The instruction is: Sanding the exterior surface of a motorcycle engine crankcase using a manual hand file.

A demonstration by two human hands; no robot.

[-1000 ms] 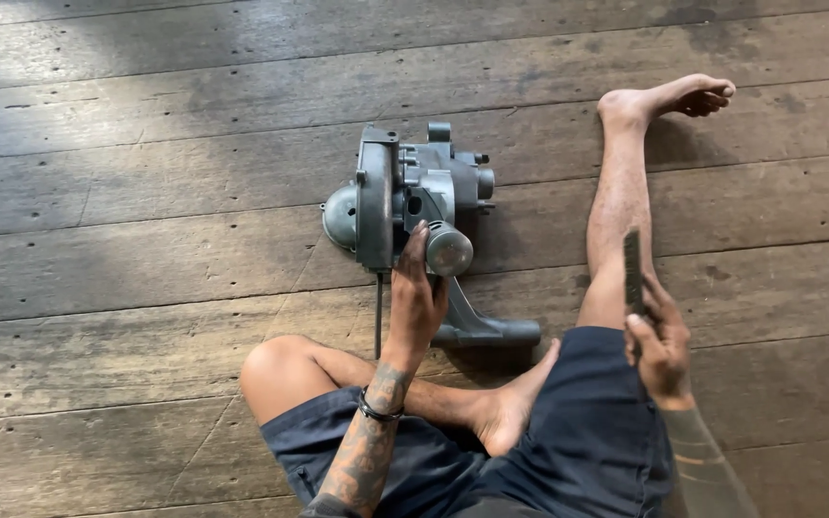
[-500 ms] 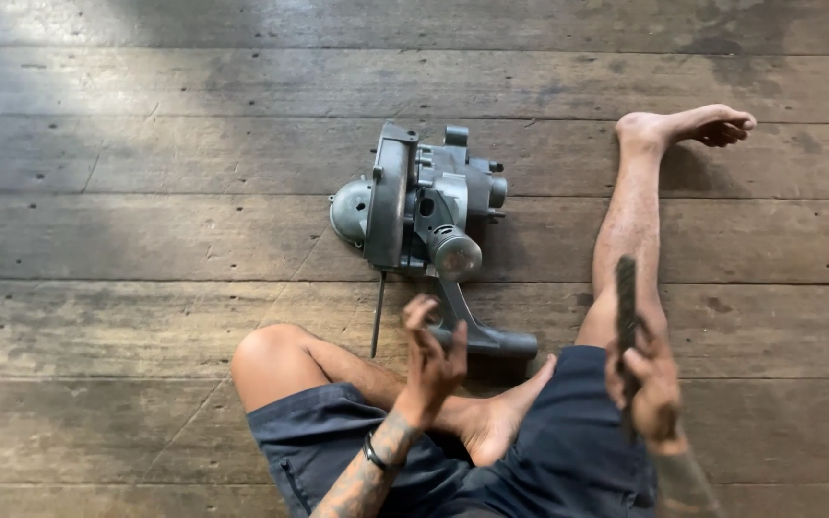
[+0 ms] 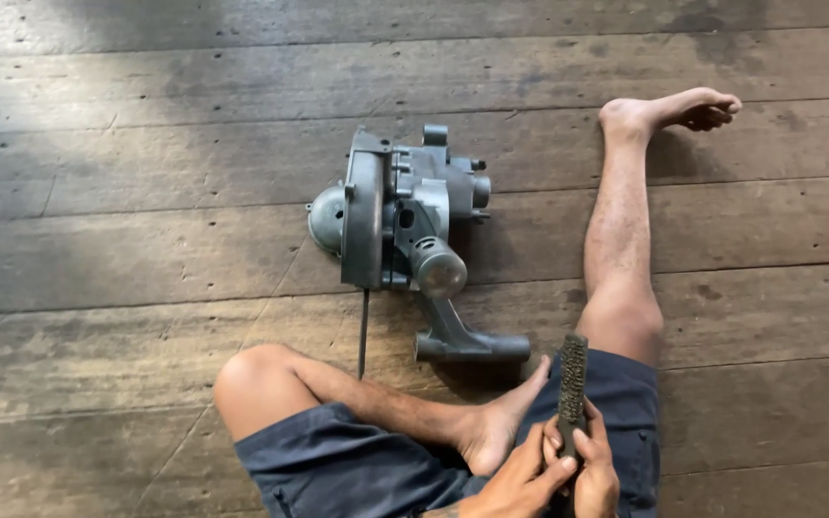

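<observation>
Low in the head view, my right hand point(image 3: 595, 475) holds a dark wire brush point(image 3: 571, 379) upright by its handle, over my lap. My left hand point(image 3: 522, 480) has joined it, its fingers closed against the lower part of the brush. A grey cast-metal machine housing point(image 3: 395, 216) with a round cover and a bent pipe arm point(image 3: 462, 338) lies on the floor just beyond my feet, apart from both hands.
I sit on a worn wooden plank floor point(image 3: 127, 240). My left leg is folded, with its knee point(image 3: 247, 379) at the left. My right leg point(image 3: 621, 221) stretches forward to the right of the housing. A thin dark rod point(image 3: 364, 331) lies below the housing.
My left hand has let go of the housing and drawn back to the brush in my lap. The right hand with the brush has moved slightly lower and leftward.
</observation>
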